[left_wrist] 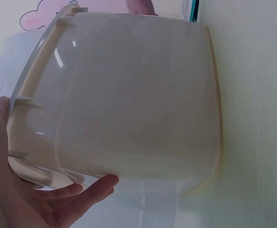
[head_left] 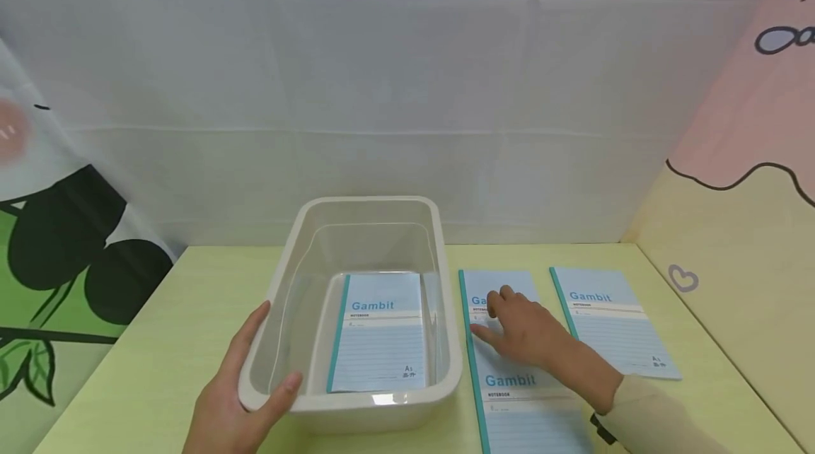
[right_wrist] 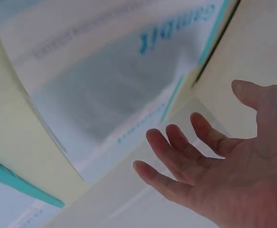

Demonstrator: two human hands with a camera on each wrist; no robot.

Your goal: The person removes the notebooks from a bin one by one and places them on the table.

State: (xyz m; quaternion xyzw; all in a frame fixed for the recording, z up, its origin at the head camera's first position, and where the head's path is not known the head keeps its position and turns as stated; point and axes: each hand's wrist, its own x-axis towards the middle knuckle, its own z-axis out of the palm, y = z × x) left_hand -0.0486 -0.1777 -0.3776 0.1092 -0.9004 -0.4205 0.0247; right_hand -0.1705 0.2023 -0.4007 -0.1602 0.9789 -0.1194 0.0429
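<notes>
A cream plastic bin (head_left: 449,319) stands on the table, with a light-blue Gambit notebook (head_left: 378,348) lying flat on its floor. My left hand (head_left: 238,397) holds the bin's near left corner, thumb at the rim and fingers along the outside. In the left wrist view, the bin's outer wall (left_wrist: 138,104) fills most of the picture. Right of the bin lie a farther notebook (head_left: 509,280) and a nearer notebook (head_left: 528,429), partly covered by my right hand (head_left: 535,332). That hand hovers over them, fingers spread and loosely bent, holding nothing in the right wrist view.
Another Gambit notebook (head_left: 617,334) lies on the far right of the pale yellow table (head_left: 210,298). A white cloth backdrop (head_left: 395,86) rises behind the table. Printed panels stand at the left and right sides.
</notes>
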